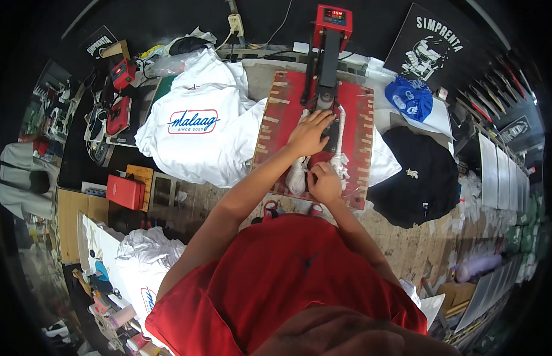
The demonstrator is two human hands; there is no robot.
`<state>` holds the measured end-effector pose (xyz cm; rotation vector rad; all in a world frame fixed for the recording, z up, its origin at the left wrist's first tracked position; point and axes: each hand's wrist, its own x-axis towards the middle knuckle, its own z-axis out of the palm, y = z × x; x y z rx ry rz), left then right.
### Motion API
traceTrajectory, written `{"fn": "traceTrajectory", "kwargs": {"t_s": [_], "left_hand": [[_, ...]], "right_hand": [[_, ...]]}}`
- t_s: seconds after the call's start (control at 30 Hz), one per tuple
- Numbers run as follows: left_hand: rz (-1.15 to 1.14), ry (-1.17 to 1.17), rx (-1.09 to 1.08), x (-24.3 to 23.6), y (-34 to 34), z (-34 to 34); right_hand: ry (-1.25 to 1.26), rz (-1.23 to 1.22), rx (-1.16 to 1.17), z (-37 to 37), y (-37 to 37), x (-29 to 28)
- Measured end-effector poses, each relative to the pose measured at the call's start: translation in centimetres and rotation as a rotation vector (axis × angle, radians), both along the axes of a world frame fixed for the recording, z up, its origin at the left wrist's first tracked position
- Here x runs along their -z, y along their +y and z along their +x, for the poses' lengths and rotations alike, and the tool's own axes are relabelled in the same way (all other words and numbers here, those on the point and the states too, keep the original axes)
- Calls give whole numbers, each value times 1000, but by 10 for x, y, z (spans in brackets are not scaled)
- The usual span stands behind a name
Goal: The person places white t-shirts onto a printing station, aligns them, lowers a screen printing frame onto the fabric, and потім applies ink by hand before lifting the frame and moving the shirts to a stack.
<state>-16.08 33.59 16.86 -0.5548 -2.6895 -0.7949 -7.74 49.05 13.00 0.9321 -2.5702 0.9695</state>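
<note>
A heat press with a red control box (333,24) and dark upright arm stands over a red board (276,124) with tape strips along its sides. White-wrapped bars (341,133) run toward me over a dark plate (331,141), with bunched white cloth (297,181) at their front. My left hand (312,132) lies over the plate's middle, fingers stretched out just below the metal cylinder. My right hand (323,181) is at the front of the press, between the cloth bundles, fingers curled; what they hold, if anything, is hidden.
Printed white shirts (187,142) lie piled left of the press, a folded black garment (415,178) and blue printed bag (406,98) right of it. A red case (124,191) sits at the left. More white fabric (139,261) is piled at lower left.
</note>
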Motion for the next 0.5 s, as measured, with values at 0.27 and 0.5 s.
{"fn": "traceTrajectory", "kwargs": {"t_s": [0.27,0.5], "left_hand": [[-22,7,-28,3,0,-2],[-40,5,-31,3,-1,1]], "right_hand": [[-108,-28,50,-3,6,8],[-75,-4,67,-4,3,15]]}}
